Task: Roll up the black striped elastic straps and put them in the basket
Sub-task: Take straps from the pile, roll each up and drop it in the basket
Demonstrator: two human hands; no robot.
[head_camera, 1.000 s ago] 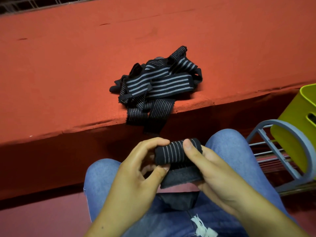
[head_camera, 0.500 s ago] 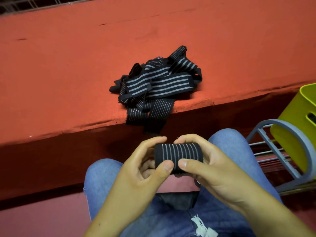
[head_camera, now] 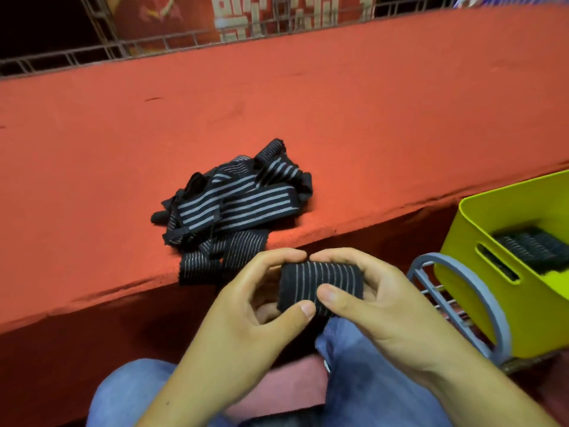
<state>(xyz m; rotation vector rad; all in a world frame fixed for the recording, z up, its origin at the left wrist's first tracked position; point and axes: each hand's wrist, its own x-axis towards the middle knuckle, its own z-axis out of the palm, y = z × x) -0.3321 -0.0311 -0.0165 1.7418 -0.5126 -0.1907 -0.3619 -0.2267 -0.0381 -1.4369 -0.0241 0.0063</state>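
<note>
- Currently mid-task: one rolled strap (head_camera: 320, 288) held in front of the body at about 6 o'clock of the view, over the knees, clear of the red surface (head_camera: 277, 118).
- Left hand (head_camera: 246, 318) clamped on the roll's left end: thumb on the near face, forefinger arched over the top.
- Right hand (head_camera: 378, 303) clamped on the right end: thumb pressed on the near face, other fingers curled round the back.
- Thumbs just beside each other on the roll; forefinger tips nearly touching above it.
- Roll looks wound tight, stripes running across; no loose tail visible, though the underside is hidden by the hands.
- Pile of unrolled straps (head_camera: 234, 208) at 12 o'clock from the hands, on the surface, two ends hanging over its front edge. Count not readable; several at least, tangled.
- Yellow basket (head_camera: 480, 309) at 3 o'clock, sitting on a grey-blue wire rack (head_camera: 455, 297), well apart from the pile.
- Dark striped roll(s) already in basket (head_camera: 535, 248), blurred; number cannot be told.
- Judged progress: partway. Some straps stowed, one rolled and in hand but not yet dropped in, bulk of pile untouched.
- Remaining, as judged: carry the held roll right to the basket without letting it spring open, then repeat for each strap in the pile.
</note>
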